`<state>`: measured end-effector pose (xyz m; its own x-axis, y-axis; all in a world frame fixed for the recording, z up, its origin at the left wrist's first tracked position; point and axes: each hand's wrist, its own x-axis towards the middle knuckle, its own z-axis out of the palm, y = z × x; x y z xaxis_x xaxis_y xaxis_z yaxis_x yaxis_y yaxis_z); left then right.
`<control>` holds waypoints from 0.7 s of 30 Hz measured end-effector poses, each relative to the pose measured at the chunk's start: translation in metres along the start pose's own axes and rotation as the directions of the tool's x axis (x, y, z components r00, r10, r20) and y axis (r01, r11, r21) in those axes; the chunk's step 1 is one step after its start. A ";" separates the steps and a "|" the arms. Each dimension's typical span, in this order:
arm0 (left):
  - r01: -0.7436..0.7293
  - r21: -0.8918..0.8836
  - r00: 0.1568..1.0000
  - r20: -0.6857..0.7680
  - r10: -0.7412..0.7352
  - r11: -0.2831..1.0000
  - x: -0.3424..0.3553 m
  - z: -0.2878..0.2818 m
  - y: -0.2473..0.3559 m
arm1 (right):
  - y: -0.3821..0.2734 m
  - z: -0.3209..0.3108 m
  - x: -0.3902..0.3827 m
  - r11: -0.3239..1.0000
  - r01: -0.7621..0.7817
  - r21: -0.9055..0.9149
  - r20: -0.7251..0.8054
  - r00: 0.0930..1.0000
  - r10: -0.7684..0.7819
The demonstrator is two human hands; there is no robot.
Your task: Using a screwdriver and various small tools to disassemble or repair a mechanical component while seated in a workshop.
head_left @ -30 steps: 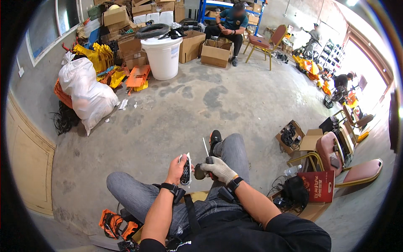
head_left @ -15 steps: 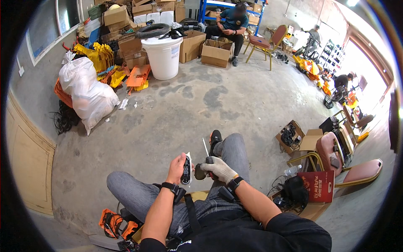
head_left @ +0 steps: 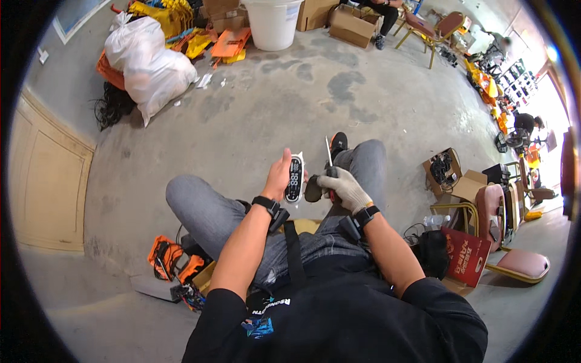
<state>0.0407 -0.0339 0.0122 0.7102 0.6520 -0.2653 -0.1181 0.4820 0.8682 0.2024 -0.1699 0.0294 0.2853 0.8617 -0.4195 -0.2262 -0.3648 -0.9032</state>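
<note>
My bare left hand [head_left: 278,176] is closed around an oval display panel [head_left: 294,179], black-faced with a white edge and light digits, turned upward. My right hand [head_left: 347,189], in a pale work glove, grips a screwdriver [head_left: 329,151] whose thin metal shaft points away from me. A dark rounded piece [head_left: 313,190] also sits at that hand's fingers, close to the panel; its kind is unclear. Both hands are held over my lap, between my grey-trousered knees. The glove hides much of the screwdriver's handle.
Orange parts with cables [head_left: 172,260] lie left of my seat. On the right stand an open carton of cables [head_left: 443,171], a red box [head_left: 466,257] and a pink chair [head_left: 521,265]. A white sack [head_left: 151,75] and white bucket [head_left: 273,27] stand ahead; people are farther off.
My view has tilted downward, so the room and my hands sit higher in the picture and farther right. Both hands keep the same holds.
</note>
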 end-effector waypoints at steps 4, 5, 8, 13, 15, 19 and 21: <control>-0.048 0.063 0.998 -0.026 0.049 0.997 0.000 -0.001 -0.004 | 0.001 0.000 -0.001 0.998 -0.022 -0.057 -0.032 0.999 0.021; -0.047 0.060 0.998 -0.029 0.049 0.997 -0.001 -0.001 -0.006 | -0.001 0.000 -0.003 0.996 -0.048 -0.073 -0.017 0.999 0.047; -0.048 0.053 0.997 -0.051 0.050 0.997 -0.002 -0.003 -0.007 | -0.009 0.003 -0.011 0.998 -0.062 0.013 -0.001 0.998 0.062; 0.077 -0.151 0.994 -0.069 -0.088 0.986 -0.005 -0.011 -0.007 | -0.023 0.001 -0.020 0.988 -0.140 0.071 0.078 0.988 0.134; 0.081 -0.144 0.994 -0.060 -0.090 0.986 -0.002 -0.014 -0.009 | -0.028 -0.006 -0.022 0.976 -0.178 0.128 0.150 0.976 0.158; 0.105 -0.039 0.993 -0.055 -0.107 0.994 -0.002 -0.006 -0.005 | -0.039 -0.010 -0.026 0.938 -0.204 0.280 0.161 0.973 0.164; 0.115 0.057 0.993 0.000 -0.115 0.992 -0.003 -0.004 -0.004 | -0.042 -0.005 -0.025 0.941 -0.188 0.282 0.149 0.977 0.151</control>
<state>0.0360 -0.0357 0.0079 0.7193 0.5922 -0.3631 0.0039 0.5193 0.8546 0.2094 -0.1778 0.0768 0.1055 0.8397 -0.5326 -0.5288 -0.4062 -0.7452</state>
